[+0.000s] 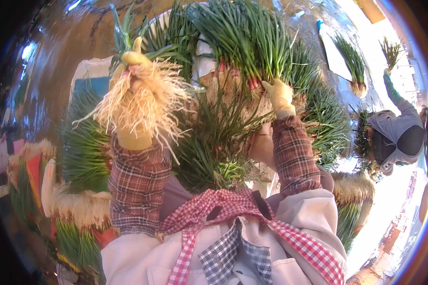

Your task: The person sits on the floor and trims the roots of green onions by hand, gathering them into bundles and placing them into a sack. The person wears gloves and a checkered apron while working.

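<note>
My left hand [137,58], in a yellow glove, is raised and closed around a bunch of spring onions. Their long pale roots [146,96] hang over the palm and wrist, and green leaves [123,26] stick out beyond the fingers. My right hand [281,94], gloved the same way, grips the lower stems of some spring onions [269,53] at the edge of a large heap. Reddish stem bases [224,67] and matted roots [214,85] face me there. The right fingertips are partly hidden among the stems. Loose green leaves [207,153] lie between my forearms.
Spring onions [86,153] lie on a blue and white sheet [87,85] at left. Root-up bundles [82,210] stand lower left, others [352,192] at right. A bunch [352,64] rests by a white sheet [335,53]. Another person [395,131] at far right holds up a bunch [390,53].
</note>
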Available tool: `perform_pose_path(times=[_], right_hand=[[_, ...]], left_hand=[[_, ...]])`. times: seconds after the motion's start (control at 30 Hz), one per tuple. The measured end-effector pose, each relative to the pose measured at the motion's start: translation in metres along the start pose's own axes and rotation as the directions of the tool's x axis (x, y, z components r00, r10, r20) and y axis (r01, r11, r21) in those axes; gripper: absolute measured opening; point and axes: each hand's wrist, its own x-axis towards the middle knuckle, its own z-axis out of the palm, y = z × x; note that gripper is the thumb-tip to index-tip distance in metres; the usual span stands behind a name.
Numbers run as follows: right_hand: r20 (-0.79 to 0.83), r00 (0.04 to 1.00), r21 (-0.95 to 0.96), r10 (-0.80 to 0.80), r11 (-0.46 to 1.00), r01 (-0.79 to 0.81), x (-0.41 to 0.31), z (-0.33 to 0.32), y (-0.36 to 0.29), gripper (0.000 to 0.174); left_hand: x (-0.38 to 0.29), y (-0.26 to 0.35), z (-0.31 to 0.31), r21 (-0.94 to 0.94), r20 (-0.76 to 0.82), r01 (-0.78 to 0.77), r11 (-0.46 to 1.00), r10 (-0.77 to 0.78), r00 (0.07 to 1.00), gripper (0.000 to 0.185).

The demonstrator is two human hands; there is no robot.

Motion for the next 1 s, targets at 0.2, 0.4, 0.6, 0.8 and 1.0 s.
perform_pose_path(times=[0.2, 0.4, 0.6, 0.8, 1.0], right_hand=[[0.252, 0.967, 0.17, 0.044, 0.981, -0.089, -0.046, 0.027, -0.009, 0.034], [0.452, 0.888, 0.864, -0.09, 0.293, -0.41, -0.08, 0.034, 0.006, 0.035], [0.553, 0.71, 0.818, -0.435, 0.446, -0.364, -0.126, -0.003, 0.0, 0.033], [0.068, 0.848, 0.636, -0.526, 0.678, 0.369, -0.081, -0.023, -0.017, 0.041], [0.187, 0.874, 0.363, -0.449, 0.858, 0.363, -0.121, -0.017, -0.001, 0.046]], left_hand=[[-0.026, 0.012, 0.019, 0.196, -0.288, -0.03, 0.98, 0.087, 0.954, 0.023], [0.003, -0.069, 0.044, 0.528, -0.473, -0.183, 0.829, 0.466, 0.748, 0.057], [0.007, -0.088, 0.043, 0.431, -0.445, -0.386, 0.816, 0.565, 0.695, 0.076], [0.011, -0.081, 0.048, 0.551, -0.482, -0.241, 0.799, 0.541, 0.689, 0.052], [0.025, -0.108, 0.065, 0.554, -0.406, -0.382, 0.74, 0.641, 0.651, 0.064]])
